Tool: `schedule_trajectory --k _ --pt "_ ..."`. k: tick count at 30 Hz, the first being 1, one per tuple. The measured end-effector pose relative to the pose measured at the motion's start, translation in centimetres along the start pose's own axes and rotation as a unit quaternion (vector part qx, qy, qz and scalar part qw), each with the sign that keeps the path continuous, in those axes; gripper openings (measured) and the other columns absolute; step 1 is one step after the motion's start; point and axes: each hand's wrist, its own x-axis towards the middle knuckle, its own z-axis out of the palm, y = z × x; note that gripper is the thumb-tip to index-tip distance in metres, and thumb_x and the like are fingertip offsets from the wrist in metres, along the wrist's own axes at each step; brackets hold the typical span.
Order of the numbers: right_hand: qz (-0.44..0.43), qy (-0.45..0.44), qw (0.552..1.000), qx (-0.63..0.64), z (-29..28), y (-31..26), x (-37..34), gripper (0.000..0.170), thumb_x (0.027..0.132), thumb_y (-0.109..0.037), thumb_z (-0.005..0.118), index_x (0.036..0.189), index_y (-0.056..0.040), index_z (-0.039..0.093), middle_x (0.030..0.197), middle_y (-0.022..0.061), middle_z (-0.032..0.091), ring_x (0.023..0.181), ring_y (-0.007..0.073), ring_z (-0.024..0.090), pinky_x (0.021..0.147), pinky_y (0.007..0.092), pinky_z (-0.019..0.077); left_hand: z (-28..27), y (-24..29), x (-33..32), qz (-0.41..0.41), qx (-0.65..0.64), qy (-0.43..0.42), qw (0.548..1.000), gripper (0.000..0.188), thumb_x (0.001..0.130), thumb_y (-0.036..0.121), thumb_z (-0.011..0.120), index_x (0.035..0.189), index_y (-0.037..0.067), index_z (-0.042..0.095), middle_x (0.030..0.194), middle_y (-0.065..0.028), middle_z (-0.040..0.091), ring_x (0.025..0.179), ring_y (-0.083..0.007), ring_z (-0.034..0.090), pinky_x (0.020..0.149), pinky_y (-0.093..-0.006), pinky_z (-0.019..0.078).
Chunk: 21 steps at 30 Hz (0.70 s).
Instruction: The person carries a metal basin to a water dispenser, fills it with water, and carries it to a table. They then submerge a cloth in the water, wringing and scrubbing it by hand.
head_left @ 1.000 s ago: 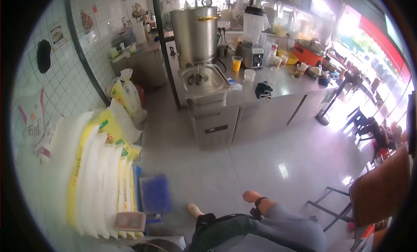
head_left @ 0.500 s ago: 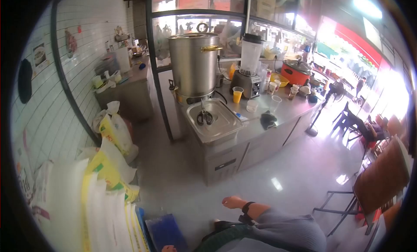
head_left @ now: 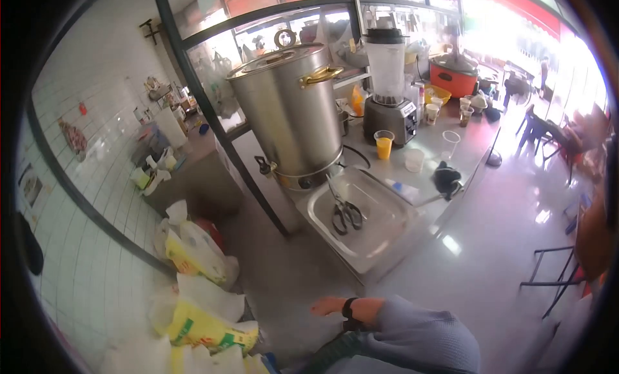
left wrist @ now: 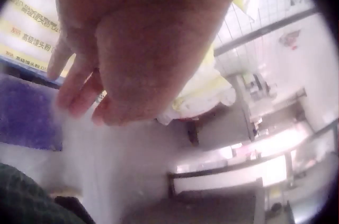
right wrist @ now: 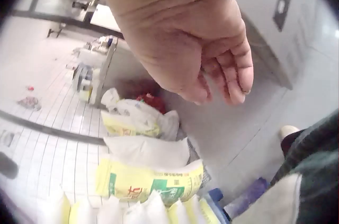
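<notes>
A shallow rectangular stainless-steel pan (head_left: 387, 227) sits at the near corner of the metal-topped table (head_left: 429, 143), just beside a tall cylindrical stainless-steel pot (head_left: 287, 116) with a brass-coloured handle. In the pan we observe a pair of dark-handled metal scissors (head_left: 341, 202), handles on the pan floor and blades pointing towards the pot.

We record both hands as released. The right hand (right wrist: 193, 49), with a dark strap (head_left: 349, 308) at its wrist and a light-grey sleeve (head_left: 422, 329) above, is over the grey floor (head_left: 438, 271) near the pan and apart from it, fingers loosely bent. The left hand (left wrist: 137, 38) is likewise loosely bent; its view shows white-and-yellow printed sacks (left wrist: 26, 38) and a flat blue-violet panel (left wrist: 29, 113) behind it.

Elsewhere on the table we note a blender with a clear jug and grey base (head_left: 389, 71), a clear plastic cup of orange liquid (head_left: 383, 146) beside that base, a crumpled dark cloth (head_left: 446, 178) near the front edge and, farther back, an orange-red cooker with a glass lid (head_left: 453, 77). A bulging white-and-yellow plastic bag (head_left: 200, 248) stands by the tiled wall (head_left: 97, 213).
</notes>
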Motion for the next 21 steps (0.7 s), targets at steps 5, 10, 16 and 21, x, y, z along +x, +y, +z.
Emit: schedule_trajectory --k 5,10,16,21 --pt "-0.018 0.068 0.988 0.136 -6.8 -5.9 5.5 0.029 0.085 -0.024 0.047 0.101 -0.0048 0.061 0.092 0.0156 0.064 0.085 0.0308 0.06 0.073 0.043 0.0461 -3.0 -2.3 5.5 0.026 0.033 -0.033 0.999 0.017 0.081 0.02 0.055 0.08 0.004 0.059 0.07 -0.0136 0.057 0.072 -0.0298 0.057 0.067 -0.0419 0.0464" --pt "0.064 -0.036 0.977 0.202 -11.2 -6.1 11.0 0.035 0.084 -0.026 0.049 0.112 -0.0076 0.06 0.101 0.0129 0.065 0.095 0.0302 0.06 0.082 0.0412 0.0456 -6.4 -6.7 14.5 0.09 0.065 -0.065 0.992 0.018 0.081 0.02 0.055 0.08 0.003 0.06 0.07 -0.0143 0.058 0.073 -0.0309 0.057 0.069 -0.0425 0.0465" --pt "0.108 0.08 0.986 0.101 -16.7 1.2 14.5 0.03 0.082 -0.026 0.052 0.098 -0.0055 0.065 0.098 0.0148 0.065 0.089 0.0331 0.062 0.08 0.044 0.0473 -6.0 -11.3 24.1 0.173 0.053 -0.072 0.981 0.019 0.08 0.021 0.055 0.08 0.003 0.061 0.071 -0.0152 0.058 0.075 -0.0321 0.058 0.07 -0.0432 0.0466" --pt "0.338 0.147 0.929 0.019 -17.7 7.5 14.8 0.027 0.07 -0.014 0.055 0.089 -0.0011 0.068 0.088 0.0239 0.064 0.083 0.0369 0.063 0.071 0.0463 0.0487 -8.1 -17.4 32.0 0.203 0.064 -0.02 0.977 0.02 0.08 0.021 0.055 0.079 0.003 0.061 0.072 -0.0159 0.058 0.076 -0.0331 0.058 0.071 -0.0438 0.0466"
